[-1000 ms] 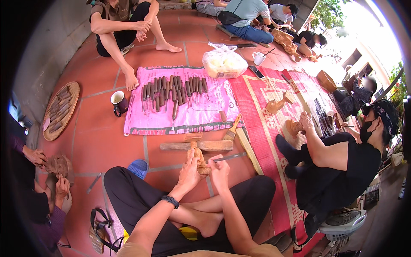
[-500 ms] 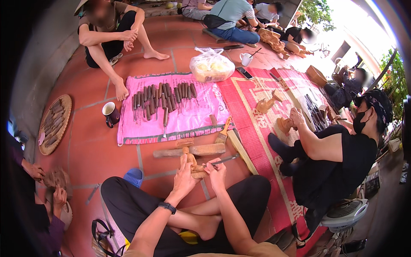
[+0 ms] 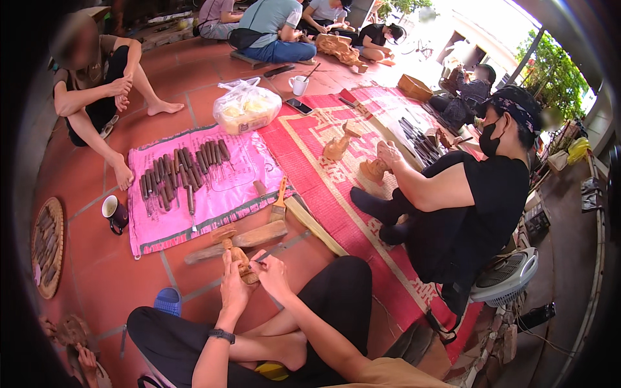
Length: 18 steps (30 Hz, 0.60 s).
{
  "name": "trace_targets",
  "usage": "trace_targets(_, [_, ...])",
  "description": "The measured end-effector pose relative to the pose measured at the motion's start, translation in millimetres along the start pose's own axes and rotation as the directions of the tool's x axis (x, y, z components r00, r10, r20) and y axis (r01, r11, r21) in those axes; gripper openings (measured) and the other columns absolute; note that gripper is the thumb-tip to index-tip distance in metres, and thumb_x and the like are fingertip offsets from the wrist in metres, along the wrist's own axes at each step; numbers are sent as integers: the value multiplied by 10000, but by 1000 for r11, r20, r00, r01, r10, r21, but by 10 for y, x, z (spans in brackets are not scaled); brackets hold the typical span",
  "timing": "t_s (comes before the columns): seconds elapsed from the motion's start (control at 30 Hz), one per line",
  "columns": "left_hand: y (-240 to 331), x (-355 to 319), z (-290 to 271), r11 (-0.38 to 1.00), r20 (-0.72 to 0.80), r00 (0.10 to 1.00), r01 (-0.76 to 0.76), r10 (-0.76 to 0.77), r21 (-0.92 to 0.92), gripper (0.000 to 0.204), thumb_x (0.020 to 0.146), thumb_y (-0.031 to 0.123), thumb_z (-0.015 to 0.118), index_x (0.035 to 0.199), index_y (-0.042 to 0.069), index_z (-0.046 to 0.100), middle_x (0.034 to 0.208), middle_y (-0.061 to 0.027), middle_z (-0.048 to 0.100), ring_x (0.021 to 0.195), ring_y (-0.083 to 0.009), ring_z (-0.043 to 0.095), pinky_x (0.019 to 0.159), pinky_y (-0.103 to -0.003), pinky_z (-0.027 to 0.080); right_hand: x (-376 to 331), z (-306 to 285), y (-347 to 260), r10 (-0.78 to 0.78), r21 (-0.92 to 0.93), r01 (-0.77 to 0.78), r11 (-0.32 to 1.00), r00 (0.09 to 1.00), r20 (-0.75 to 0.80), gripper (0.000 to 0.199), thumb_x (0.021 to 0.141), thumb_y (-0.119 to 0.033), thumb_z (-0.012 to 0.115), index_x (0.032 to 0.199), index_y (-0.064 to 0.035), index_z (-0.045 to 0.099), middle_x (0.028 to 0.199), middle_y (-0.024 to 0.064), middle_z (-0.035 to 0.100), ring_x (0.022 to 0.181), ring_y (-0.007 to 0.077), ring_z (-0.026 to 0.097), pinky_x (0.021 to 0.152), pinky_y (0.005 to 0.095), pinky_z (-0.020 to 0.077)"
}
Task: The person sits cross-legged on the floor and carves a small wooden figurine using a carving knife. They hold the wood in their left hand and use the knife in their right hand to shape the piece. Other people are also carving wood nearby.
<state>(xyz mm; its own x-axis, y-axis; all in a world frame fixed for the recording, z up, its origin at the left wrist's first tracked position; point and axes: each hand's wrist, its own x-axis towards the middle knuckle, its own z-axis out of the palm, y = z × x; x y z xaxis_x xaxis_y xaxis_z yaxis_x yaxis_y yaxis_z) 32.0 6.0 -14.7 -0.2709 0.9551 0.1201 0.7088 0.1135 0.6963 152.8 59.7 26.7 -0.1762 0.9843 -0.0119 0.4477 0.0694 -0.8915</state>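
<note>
Above my crossed legs, my left hand is closed around a small carved wooden figurine with a flat, wide top, which stands tilted. My right hand pinches a thin dark carving tool against the figurine's right side, near its base. The tool's far end points up and right; its working tip is too small to make out. Just beyond the figurine lies a long wooden block. A flat paintbrush rests by the block's right end.
Several wood-handled chisels lie on a pink sack ahead. A dark mug, blue slipper and round basket stand left. On the red mat, a co-worker handles another carving. A wood strip lies nearer.
The head view has swung right, so the surroundings sit farther left in the picture. Both hands keep their hold on the figurine and tool, and the tool appears turned slightly more upward.
</note>
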Motion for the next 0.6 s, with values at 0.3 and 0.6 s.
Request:
trace_targets(0.3, [50,9,-76,998,58,997,47,-44,-42,699,642,175,899,1201,5,516,1575,-266,298,1349,-449,440,1044,-496,454,36,47,189,42,266,-36,963,999,-14,35,915,-39,668,911,-8,652,763,37,688,763,99,689,645,257,511])
trace_targets(0.6, [27,24,-70,994,78,994,78,-73,-74,685,656,173,893,1197,-1,511,1587,-241,289,1362,-452,425,1040,-506,455,58,71,224,35,161,-38,986,999,21,23,927,-25,636,917,-7,645,834,69,700,796,134,688,693,276,551])
